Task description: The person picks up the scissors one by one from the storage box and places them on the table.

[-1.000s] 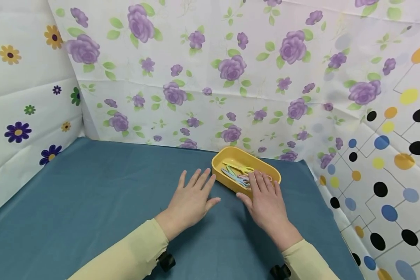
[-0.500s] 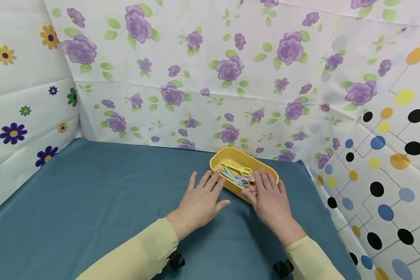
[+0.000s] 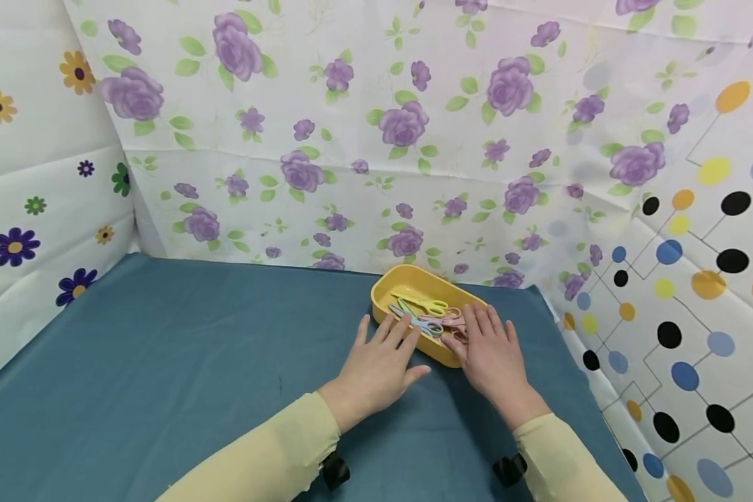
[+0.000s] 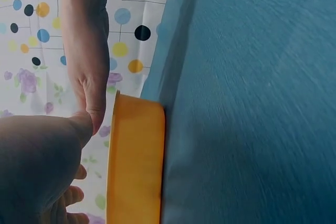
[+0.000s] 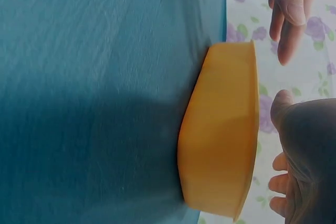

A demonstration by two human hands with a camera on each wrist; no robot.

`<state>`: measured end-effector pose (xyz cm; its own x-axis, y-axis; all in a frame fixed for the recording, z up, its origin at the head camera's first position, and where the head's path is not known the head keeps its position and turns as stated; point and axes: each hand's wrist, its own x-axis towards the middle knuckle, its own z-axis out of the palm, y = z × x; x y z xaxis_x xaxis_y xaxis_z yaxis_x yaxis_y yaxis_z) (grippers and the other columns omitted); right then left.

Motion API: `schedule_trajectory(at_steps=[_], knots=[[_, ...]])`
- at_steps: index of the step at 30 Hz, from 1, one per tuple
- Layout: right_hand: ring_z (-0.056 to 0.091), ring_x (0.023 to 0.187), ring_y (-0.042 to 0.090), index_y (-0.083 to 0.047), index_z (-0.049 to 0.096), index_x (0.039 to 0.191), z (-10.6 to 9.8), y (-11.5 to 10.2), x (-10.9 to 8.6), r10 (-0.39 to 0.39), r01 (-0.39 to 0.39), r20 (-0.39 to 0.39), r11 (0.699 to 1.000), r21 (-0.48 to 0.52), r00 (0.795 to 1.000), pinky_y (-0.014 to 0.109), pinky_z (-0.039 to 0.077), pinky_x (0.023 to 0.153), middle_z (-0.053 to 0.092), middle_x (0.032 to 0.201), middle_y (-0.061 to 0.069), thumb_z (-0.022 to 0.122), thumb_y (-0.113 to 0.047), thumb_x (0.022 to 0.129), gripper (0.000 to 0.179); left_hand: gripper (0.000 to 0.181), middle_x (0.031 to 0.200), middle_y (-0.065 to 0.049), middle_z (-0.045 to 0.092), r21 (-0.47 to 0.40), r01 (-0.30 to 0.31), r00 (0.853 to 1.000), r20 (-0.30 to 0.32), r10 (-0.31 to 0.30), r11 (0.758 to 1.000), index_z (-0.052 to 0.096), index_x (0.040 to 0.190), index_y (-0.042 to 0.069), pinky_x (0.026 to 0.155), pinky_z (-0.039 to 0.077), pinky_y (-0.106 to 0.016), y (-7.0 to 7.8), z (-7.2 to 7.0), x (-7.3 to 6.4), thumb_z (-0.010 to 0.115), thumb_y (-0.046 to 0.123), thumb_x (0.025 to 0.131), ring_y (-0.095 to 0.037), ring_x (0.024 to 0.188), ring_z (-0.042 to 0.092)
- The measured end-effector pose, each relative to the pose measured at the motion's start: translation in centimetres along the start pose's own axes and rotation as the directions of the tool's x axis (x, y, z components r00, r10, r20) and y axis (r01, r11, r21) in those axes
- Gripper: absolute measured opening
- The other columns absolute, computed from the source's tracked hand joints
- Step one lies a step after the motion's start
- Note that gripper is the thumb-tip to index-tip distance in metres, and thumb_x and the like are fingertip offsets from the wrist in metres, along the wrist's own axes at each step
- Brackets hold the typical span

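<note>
Head view: a yellow plastic tray, oblong with rounded corners, is seen set aslant near the back edge of the blue cloth. In it are heaped yellow scissors, light-blue scissors and pink scissors, handles overlapping. The near right part of the tray is covered from sight by the right hand; the left hand is held at its front rim. On both hands the fingers are extended and spread, nothing gripped. To the left and front, a broad stretch of cloth is offered; on the right, a narrower strip. The rear is bounded by a floral sheet, the right side by a dotted sheet.

Left wrist view: the tray's smooth outer wall is shown; the left fingers are partly hidden.

Right wrist view: the lip is seen along the tray's wall. Between it and the right hand a gap is visible; the two hands are held apart.
</note>
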<state>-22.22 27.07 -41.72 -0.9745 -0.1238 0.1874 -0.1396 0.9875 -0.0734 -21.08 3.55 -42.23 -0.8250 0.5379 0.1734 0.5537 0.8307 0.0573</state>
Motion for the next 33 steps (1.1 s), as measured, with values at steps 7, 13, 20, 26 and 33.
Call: schedule_trajectory(at_steps=[7,13,20,26,33], knots=[[0.018,0.166,0.046,0.001,0.027,0.173,0.1,1.1,0.9,0.019,-0.018,0.039,1.000,-0.014,0.999,0.072,0.015,0.129,0.025,0.178,0.026,0.054,-0.051,0.116,0.082,0.076,0.183,-0.005,0.022,-0.020,-0.021,0.999,0.026,0.021,1.000,0.041,0.173,0.021,0.130,0.020,-0.069,0.9,0.3,0.5,0.041,0.067,0.113,-0.032,0.167,0.026],[0.018,0.166,0.047,0.001,0.025,0.173,0.2,1.8,1.9,0.044,-0.044,0.080,0.999,-0.004,0.996,0.072,0.014,0.129,0.022,0.179,0.026,0.052,-0.050,0.117,0.081,0.075,0.182,-0.006,0.025,-0.048,-0.040,0.999,0.032,0.041,0.998,0.040,0.173,0.021,0.129,0.021,-0.070,1.4,0.6,0.9,0.042,0.066,0.113,-0.031,0.166,0.027],[0.016,0.165,0.050,0.001,0.022,0.174,0.3,2.7,2.7,0.069,-0.076,0.113,0.996,0.055,0.991,0.072,0.013,0.129,0.019,0.179,0.028,0.049,-0.052,0.117,0.083,0.076,0.181,-0.007,0.030,-0.070,-0.053,0.998,0.026,0.055,0.996,0.040,0.173,0.021,0.129,0.023,-0.069,2.0,0.7,1.2,0.045,0.066,0.112,-0.031,0.166,0.028],[0.015,0.165,0.050,0.001,0.020,0.174,0.7,3.7,3.3,0.070,-0.079,0.123,0.995,0.066,0.990,0.073,0.013,0.129,0.017,0.180,0.028,0.046,-0.053,0.118,0.083,0.076,0.180,-0.007,0.031,-0.078,-0.058,0.998,0.030,0.061,0.995,0.040,0.173,0.020,0.129,0.024,-0.069,2.2,0.9,1.4,0.046,0.065,0.113,-0.032,0.166,0.029],[0.017,0.165,0.050,0.002,0.020,0.174,0.3,4.0,3.7,0.058,-0.066,0.127,0.996,0.062,0.990,0.073,0.015,0.129,0.019,0.179,0.028,0.046,-0.054,0.117,0.084,0.075,0.180,-0.007,0.031,-0.078,-0.053,0.998,0.028,0.055,0.996,0.041,0.173,0.020,0.128,0.024,-0.070,2.2,1.2,1.8,0.046,0.065,0.113,-0.033,0.165,0.029]])
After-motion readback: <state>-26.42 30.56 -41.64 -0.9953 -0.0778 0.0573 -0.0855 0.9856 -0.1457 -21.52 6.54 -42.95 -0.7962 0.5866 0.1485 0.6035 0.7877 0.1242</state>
